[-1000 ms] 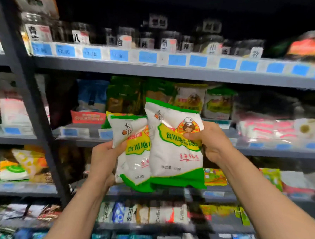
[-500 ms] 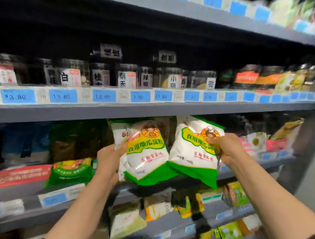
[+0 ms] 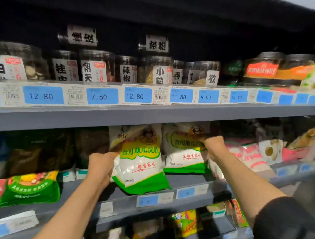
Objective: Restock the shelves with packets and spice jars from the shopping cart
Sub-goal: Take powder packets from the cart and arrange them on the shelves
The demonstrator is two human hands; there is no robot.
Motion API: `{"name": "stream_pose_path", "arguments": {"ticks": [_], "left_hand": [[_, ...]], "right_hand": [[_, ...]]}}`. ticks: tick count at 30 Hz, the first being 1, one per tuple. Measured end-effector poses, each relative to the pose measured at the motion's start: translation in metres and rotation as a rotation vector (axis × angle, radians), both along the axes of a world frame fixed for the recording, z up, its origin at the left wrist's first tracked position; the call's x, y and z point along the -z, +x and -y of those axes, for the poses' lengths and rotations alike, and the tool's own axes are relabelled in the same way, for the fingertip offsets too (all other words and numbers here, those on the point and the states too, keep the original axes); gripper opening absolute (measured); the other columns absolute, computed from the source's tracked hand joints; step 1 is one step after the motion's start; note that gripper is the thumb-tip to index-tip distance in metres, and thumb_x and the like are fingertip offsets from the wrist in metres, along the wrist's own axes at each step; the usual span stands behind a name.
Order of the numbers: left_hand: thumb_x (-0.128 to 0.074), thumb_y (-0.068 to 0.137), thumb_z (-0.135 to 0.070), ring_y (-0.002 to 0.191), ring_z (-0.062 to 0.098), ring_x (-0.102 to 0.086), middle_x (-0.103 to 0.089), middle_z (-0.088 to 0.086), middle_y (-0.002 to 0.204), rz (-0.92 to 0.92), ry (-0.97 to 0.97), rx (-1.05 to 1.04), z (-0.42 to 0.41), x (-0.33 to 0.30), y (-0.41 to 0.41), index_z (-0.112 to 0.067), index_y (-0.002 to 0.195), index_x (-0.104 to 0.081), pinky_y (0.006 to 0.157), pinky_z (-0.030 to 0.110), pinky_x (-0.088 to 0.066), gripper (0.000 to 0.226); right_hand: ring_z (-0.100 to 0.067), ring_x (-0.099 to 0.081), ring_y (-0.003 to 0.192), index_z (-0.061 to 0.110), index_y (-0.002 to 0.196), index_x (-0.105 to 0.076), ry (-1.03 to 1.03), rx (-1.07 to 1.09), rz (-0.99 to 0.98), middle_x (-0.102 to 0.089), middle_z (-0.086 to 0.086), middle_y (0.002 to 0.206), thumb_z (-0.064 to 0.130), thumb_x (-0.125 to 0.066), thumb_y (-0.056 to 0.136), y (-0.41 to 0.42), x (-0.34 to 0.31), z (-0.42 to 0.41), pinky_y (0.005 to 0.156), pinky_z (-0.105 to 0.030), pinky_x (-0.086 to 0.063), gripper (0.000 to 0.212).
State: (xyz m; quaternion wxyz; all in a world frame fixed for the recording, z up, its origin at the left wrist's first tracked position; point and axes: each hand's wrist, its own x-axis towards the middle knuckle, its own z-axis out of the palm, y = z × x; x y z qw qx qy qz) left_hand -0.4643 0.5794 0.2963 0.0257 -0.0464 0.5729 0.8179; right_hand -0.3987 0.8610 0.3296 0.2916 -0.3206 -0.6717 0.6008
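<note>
Left hand (image 3: 100, 168) grips the white-and-green plastic starch packet (image 3: 139, 166) at its 9 o'clock edge; right hand (image 3: 214, 147) pinches a matching second packet (image 3: 184, 151) at 2 o'clock. Both packets on the grey metal shelf (image 3: 186, 183).

Two packets (image 3: 141, 160) (image 3: 185, 150) side by side on middle shelf (image 3: 191, 198); spice jars (image 3: 97, 67) on shelf above.

Left starch packet (image 3: 140, 160): white with green and yellow print, upright, leaning over the middle shelf's (image 3: 167, 200) front edge.
Right starch packet (image 3: 185, 150): same print, upright, further back on that shelf, just beside the first.
Spice jars (image 3: 155, 70): clear, labelled, lined up on the upper shelf (image 3: 153, 113).
</note>
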Motion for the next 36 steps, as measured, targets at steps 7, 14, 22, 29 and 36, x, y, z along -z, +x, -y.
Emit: {"name": "stream_pose_path", "arguments": {"ticks": [7, 14, 22, 29, 36], "left_hand": [[-0.058, 0.082, 0.017, 0.023, 0.0, -0.031, -0.039, -0.005, 0.027, -0.192, -0.18, -0.079, -0.019, 0.008, 0.007, -0.011, 0.04, -0.046, 0.03, 0.01, -0.025, 0.051], [-0.061, 0.083, 0.012, 0.024, 0.0, -0.036, -0.042, -0.007, 0.027, -0.254, -0.278, -0.1, -0.018, -0.002, 0.012, -0.007, 0.048, -0.045, 0.032, 0.01, -0.029, 0.043], [-0.065, 0.084, 0.005, 0.031, 0.002, -0.041, -0.049, 0.0, 0.038, -0.255, -0.306, -0.093, -0.012, 0.006, 0.009, -0.001, 0.057, -0.05, 0.034, 0.013, -0.028, 0.032], [-0.064, 0.083, 0.007, 0.031, -0.001, -0.037, -0.043, -0.008, 0.033, -0.261, -0.261, -0.084, -0.012, 0.002, 0.015, -0.006, 0.052, -0.044, 0.036, 0.014, -0.029, 0.039], [-0.067, 0.083, 0.007, 0.046, 0.008, -0.063, -0.067, 0.0, 0.052, -0.195, -0.106, -0.009, -0.01, 0.007, 0.01, 0.001, 0.07, -0.064, 0.042, 0.02, -0.049, 0.015]], "right_hand": [[-0.022, -0.05, 0.088, 0.011, 0.075, -0.051, 0.125, -0.171, 0.251, -0.052, -0.005, 0.079, 0.02, -0.058, 0.092, -0.011, 0.021, -0.011, 0.074, -0.029, -0.041, 0.021], [-0.028, -0.056, 0.078, 0.021, 0.073, -0.054, 1.522, -0.272, 0.449, -0.06, -0.006, 0.077, 0.06, -0.066, 0.075, -0.001, 0.036, 0.009, 0.07, -0.035, -0.038, 0.041], [-0.027, -0.061, 0.083, 0.015, 0.063, -0.047, 1.282, -0.453, 0.575, -0.051, -0.001, 0.067, 0.059, -0.054, 0.087, -0.014, 0.028, 0.018, 0.066, -0.031, -0.038, 0.05], [-0.018, -0.056, 0.092, 0.012, 0.1, -0.051, 0.467, -0.505, 0.105, -0.058, -0.001, 0.099, 0.053, -0.075, 0.072, 0.016, 0.021, 0.117, 0.08, -0.037, -0.048, 0.055], [-0.018, -0.059, 0.098, 0.017, 0.102, -0.048, 0.261, -0.471, 0.068, -0.062, -0.002, 0.106, 0.024, -0.083, 0.071, 0.016, 0.026, 0.127, 0.086, -0.036, -0.049, 0.047]]}}
